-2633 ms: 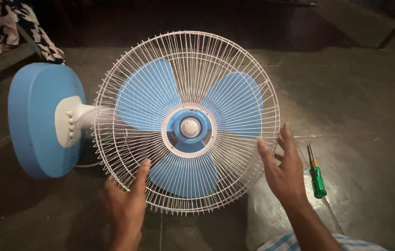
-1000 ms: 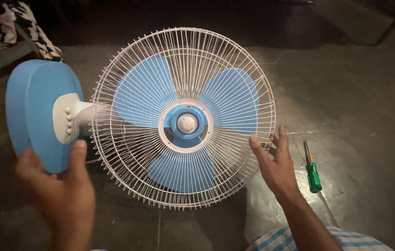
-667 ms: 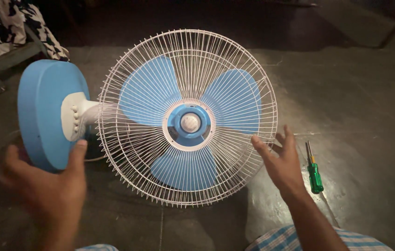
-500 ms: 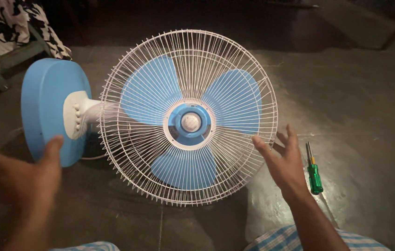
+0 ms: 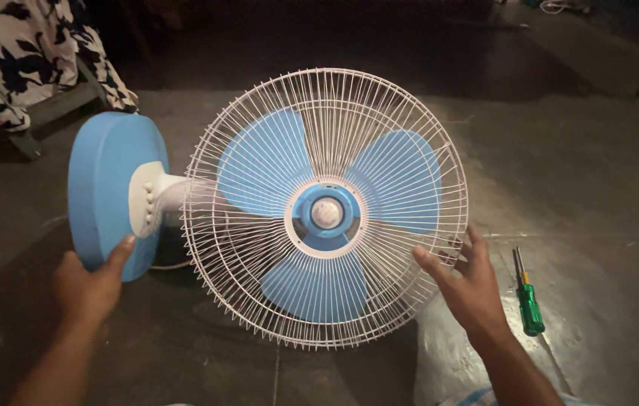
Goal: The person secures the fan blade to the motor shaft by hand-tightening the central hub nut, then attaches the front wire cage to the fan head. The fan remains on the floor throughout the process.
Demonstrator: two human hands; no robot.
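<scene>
You are steadying a fan lying on the floor: left hand (image 5: 90, 289) gripping its base (image 5: 105, 192), right hand (image 5: 470, 289) open against the grille (image 5: 380, 98) at lower right.

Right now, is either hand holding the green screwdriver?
No. The green screwdriver lies on the floor to the right of the right hand, which is at the fan's wire guard.

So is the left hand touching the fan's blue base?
Touching. The head view shows the left hand gripping the lower edge of the blue base, thumb pressed on its face.
</scene>
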